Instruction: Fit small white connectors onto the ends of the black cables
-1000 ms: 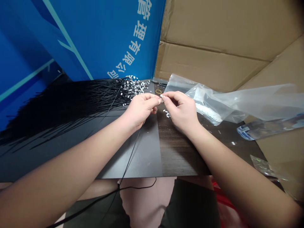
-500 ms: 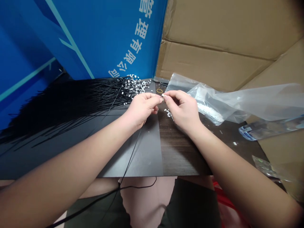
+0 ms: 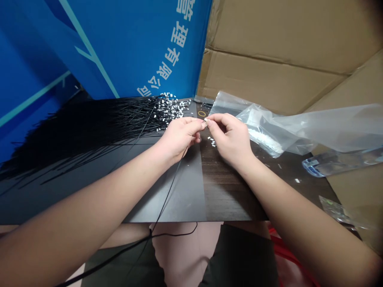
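Observation:
My left hand (image 3: 179, 135) and my right hand (image 3: 229, 139) meet above a dark board (image 3: 179, 199), their fingertips pinched together. A tiny white clip (image 3: 205, 123) shows between the fingertips of my right hand. A thin black wire (image 3: 170, 195) runs up across the board toward my left hand, and its end is hidden by my fingers. Beyond that hand lie a large fan of black wires (image 3: 89, 135) and a heap of small white clips (image 3: 172, 107). A few more clips (image 3: 211, 141) lie just under my right hand.
A clear plastic bag (image 3: 263, 127) holding white pieces lies right of my hands, near a small gold ring (image 3: 202, 113). Behind stand a blue printed banner (image 3: 134, 48) and cardboard sheets (image 3: 269, 71). A clear plastic package (image 3: 338, 165) lies at right.
My hands stay pinched together at nearly the same spot. The whole view has shifted only slightly.

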### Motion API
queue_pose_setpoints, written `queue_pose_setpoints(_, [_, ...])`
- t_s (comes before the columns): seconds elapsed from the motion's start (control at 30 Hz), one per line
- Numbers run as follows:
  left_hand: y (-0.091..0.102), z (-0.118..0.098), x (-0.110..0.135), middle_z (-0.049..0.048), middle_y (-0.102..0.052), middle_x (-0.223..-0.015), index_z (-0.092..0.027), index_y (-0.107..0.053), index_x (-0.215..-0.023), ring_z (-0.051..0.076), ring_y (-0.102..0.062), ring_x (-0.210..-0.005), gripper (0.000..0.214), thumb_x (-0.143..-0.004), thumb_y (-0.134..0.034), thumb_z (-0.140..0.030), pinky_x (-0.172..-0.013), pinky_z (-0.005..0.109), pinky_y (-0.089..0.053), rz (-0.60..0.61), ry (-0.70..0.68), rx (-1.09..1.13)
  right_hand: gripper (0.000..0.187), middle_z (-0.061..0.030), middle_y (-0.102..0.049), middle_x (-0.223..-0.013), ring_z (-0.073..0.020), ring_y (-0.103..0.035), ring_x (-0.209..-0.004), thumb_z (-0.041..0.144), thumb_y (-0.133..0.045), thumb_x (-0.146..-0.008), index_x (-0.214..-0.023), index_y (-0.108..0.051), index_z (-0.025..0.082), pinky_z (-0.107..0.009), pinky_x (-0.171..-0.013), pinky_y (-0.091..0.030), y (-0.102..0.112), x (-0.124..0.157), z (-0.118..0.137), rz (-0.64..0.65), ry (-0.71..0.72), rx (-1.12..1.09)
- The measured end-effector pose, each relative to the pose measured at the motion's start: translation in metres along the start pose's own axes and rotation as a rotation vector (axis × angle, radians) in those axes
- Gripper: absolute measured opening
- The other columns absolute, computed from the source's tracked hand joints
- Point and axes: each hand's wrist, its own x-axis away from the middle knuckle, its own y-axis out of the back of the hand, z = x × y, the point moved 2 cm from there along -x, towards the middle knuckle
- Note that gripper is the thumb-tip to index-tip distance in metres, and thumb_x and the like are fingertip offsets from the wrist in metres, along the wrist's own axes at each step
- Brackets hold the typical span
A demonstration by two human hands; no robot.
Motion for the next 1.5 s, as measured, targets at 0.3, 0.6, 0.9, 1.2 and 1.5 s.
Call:
queue_pose_setpoints(0.3, [-0.003,-0.002,0.002,-0.0014,-0.056,-0.067,-0.016,-0.067,-0.067,0.008,-0.048,-0.061,0.011,-0.073,-0.076,-0.016,-0.060,0.024,-0.043,-0.010,0.003,-0.002,0.015,-0.0028,-0.078,-0.091,-0.0184,-0.066,-0.078,0.022,-0.064,-0.100,-0.096,-0.078,0.023,-0.036,-0.078,-0.054,0.001,0.001,0.000,-0.005,0.044,0.031])
queue_pose_setpoints(0.6, [-0.002,-0.002,0.003,-0.0008,-0.057,-0.069,-0.016,-0.065,-0.067,0.008,-0.049,-0.061,0.012,-0.074,-0.075,-0.017,-0.060,0.024,-0.043,-0.026,0.005,-0.016,0.015,-0.0043,-0.079,-0.095,-0.0190,-0.067,-0.079,0.024,-0.063,-0.101,-0.096,-0.077,0.024,-0.036,-0.077,-0.054,0.001,0.001,0.000,-0.001,0.069,0.068])
queue_pose_setpoints(0.9, [0.000,-0.007,0.003,-0.0015,-0.058,-0.065,-0.016,-0.069,-0.072,0.010,-0.052,-0.060,0.011,-0.074,-0.079,-0.021,-0.060,0.025,-0.043,-0.013,-0.011,-0.096,0.015,-0.0039,-0.078,-0.093,-0.0190,-0.066,-0.078,0.022,-0.063,-0.100,-0.096,-0.077,0.024,-0.036,-0.076,-0.053,0.001,0.000,-0.001,-0.029,0.093,0.063])
queue_pose_setpoints(1.2, [0.006,-0.018,0.002,-0.0013,-0.061,-0.063,-0.018,-0.073,-0.071,0.012,-0.053,-0.060,0.013,-0.076,-0.077,-0.029,-0.063,0.028,-0.043,-0.029,-0.148,-0.395,0.014,-0.0036,-0.080,-0.094,-0.0192,-0.067,-0.080,0.021,-0.064,-0.100,-0.096,-0.077,0.024,-0.035,-0.075,-0.052,0.005,-0.003,-0.003,0.009,0.139,0.042])
queue_pose_setpoints(1.5, [0.012,-0.022,0.000,0.0001,-0.062,-0.062,-0.017,-0.076,-0.066,0.012,-0.051,-0.061,0.013,-0.072,-0.075,-0.027,-0.061,0.029,-0.037,-0.024,-0.123,-0.503,0.013,-0.0022,-0.077,-0.088,-0.0187,-0.065,-0.077,0.021,-0.066,-0.100,-0.095,-0.077,0.024,-0.034,-0.073,-0.050,0.007,-0.003,-0.003,0.068,0.145,0.045])
